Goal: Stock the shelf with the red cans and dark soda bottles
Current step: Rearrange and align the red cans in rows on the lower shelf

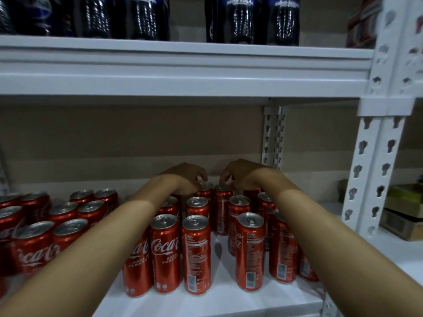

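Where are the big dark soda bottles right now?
In the head view, the tall dark plastic soda bottles stand in a row on the upper white metal shelf, above the red aluminium cans on the shelf below.

Roughly twenty-five red cans on the lower shelf, about seven dark soda bottles above, two hands

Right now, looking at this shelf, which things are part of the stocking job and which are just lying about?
Part of the job:
- red cans on the lower shelf
- dark soda bottles on the upper shelf
- left hand and right hand, fingers curled on back-row can tops

Lying about:
- cardboard boxes in the next bay
- striped packet up top
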